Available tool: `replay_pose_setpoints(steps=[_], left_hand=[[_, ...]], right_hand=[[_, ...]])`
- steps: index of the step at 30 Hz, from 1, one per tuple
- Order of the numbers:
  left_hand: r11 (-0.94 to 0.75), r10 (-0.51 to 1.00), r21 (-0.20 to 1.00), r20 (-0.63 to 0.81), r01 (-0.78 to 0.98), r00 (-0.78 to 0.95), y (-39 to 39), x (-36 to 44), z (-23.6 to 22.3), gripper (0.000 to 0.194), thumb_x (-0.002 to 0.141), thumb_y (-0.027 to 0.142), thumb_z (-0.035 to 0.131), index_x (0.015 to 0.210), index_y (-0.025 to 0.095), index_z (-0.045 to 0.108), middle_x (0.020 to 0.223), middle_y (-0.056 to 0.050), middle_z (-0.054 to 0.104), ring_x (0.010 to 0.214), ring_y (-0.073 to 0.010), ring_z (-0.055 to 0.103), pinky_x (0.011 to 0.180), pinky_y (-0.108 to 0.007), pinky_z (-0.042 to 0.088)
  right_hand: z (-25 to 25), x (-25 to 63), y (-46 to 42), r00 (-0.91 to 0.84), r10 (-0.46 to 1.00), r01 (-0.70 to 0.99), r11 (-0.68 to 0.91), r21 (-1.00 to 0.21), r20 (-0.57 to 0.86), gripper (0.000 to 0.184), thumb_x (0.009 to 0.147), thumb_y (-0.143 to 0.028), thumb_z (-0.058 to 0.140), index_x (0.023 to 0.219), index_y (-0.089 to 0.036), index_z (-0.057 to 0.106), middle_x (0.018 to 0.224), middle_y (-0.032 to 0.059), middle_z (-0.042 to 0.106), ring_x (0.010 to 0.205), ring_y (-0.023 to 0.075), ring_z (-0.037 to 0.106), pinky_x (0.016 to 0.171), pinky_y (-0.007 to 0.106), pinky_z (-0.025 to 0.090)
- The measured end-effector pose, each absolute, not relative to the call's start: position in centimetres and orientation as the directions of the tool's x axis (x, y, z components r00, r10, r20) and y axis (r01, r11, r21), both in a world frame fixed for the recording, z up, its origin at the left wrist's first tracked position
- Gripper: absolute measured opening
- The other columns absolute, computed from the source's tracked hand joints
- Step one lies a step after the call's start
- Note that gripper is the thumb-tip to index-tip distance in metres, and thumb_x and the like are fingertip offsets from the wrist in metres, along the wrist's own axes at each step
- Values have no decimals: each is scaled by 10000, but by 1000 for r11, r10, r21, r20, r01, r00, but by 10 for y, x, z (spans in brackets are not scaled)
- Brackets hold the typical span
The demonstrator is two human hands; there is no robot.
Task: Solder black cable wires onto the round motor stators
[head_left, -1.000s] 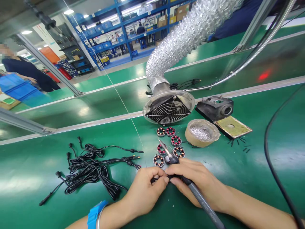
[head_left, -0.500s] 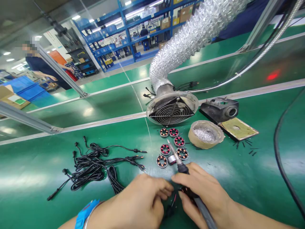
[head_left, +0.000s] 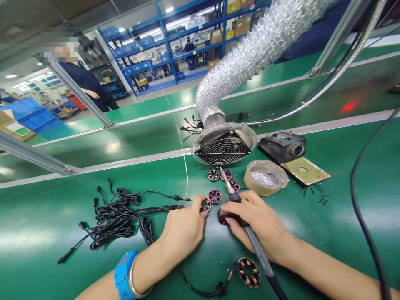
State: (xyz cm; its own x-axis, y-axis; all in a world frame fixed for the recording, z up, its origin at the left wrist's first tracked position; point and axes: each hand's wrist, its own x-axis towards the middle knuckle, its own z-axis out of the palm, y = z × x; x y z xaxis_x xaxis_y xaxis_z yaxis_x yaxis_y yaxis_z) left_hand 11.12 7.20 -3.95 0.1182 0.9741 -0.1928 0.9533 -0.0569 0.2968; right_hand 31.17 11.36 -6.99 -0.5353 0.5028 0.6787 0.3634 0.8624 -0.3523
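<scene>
My left hand (head_left: 184,225), a blue watch (head_left: 125,275) on its wrist, pinches the edge of a small ring-shaped motor stator (head_left: 205,205) with copper coils. My right hand (head_left: 265,223) is closed around a soldering iron (head_left: 259,248), its bare tip pointing away from me. Against that hand's thumb and fingers is a red-coiled stator (head_left: 222,217), partly covered. Several more stators, such as a red one (head_left: 214,196), sit just beyond. Close to me lies a copper-coiled stator (head_left: 249,272) by the wire end of a black cable (head_left: 200,291).
Coiled black cables (head_left: 125,221) lie at left. A round fume-extractor hood (head_left: 223,146) with a foil duct stands ahead. Right of it are a tub of silvery solder (head_left: 265,177) and a soldering-iron stand (head_left: 283,146) with a yellow sponge (head_left: 308,171). A person (head_left: 87,85) stands beyond the bench.
My hands have moved apart; the left has reached forward to a copper stator. A red-coiled stator is now at my right hand's fingers. A stator and cable end now show near me on the bench.
</scene>
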Motion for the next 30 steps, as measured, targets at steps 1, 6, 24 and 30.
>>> replay_pose_setpoints(steps=[1,6,24,30], left_hand=[[-48,977,311,-185,949,110,71,112,-39,359,959,271,363,1277,178,501,780,-103,730,697,-302,700,603,-324,409],[-94,956,483,-201,871,215,61,118,-31,290,988,302,311,943,207,581,654,-30,636,586,-214,597,583,-297,327],[185,898,751,-391,634,202,68,128,-38,176,853,310,504,712,206,508,502,70,389,473,-118,340,502,-255,217],[528,770,806,-587,267,249,75,118,-41,227,739,434,516,684,221,462,445,115,270,404,-86,201,425,-235,161]], right_hand=[[-69,312,111,-545,526,349,850,-395,652,271,860,-62,501,1093,-193,545,757,22,649,686,186,536,626,316,510],[-61,318,102,-562,539,307,840,-448,627,292,863,-76,497,1127,-194,536,779,32,661,674,185,546,593,314,512],[-70,314,93,-662,612,313,751,-582,433,421,745,-36,592,1114,-210,486,909,39,665,746,184,624,643,290,538],[-74,323,95,-670,611,278,733,-620,422,412,773,-46,531,1154,-193,473,902,51,643,770,189,627,667,295,540]])
